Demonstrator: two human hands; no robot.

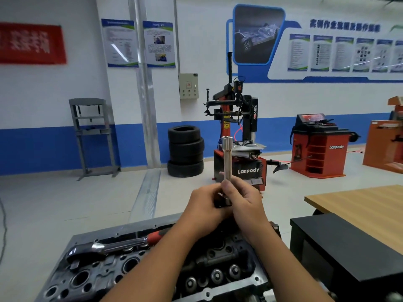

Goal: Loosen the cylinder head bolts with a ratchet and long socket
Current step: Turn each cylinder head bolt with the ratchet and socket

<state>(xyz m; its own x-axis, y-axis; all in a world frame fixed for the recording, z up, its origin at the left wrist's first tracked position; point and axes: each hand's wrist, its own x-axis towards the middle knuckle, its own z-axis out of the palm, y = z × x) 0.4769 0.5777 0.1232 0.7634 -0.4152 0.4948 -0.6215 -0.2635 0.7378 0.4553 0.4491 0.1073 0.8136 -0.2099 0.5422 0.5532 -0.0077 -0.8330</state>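
Note:
A long chrome socket [227, 158] stands upright in front of me, its open end up. My right hand [244, 201] grips its lower part with fingers and thumb curled round it. My left hand [205, 205] pinches a small dark piece at the socket's bottom end; what that piece is I cannot tell. The ratchet [113, 247], chrome with a red and black handle, lies loose on the upper left of the cylinder head [91, 277], held by neither hand. The cylinder head is dark metal with round bores and valve springs, and my forearms cover its middle.
A black cabinet [349, 253] stands right of the engine, with a wooden table [362, 205] behind it. Across the open grey floor stand stacked tyres [185, 151], a Lanpody tyre changer [239, 136], a red wheel balancer [318, 147] and a grey press frame [91, 136].

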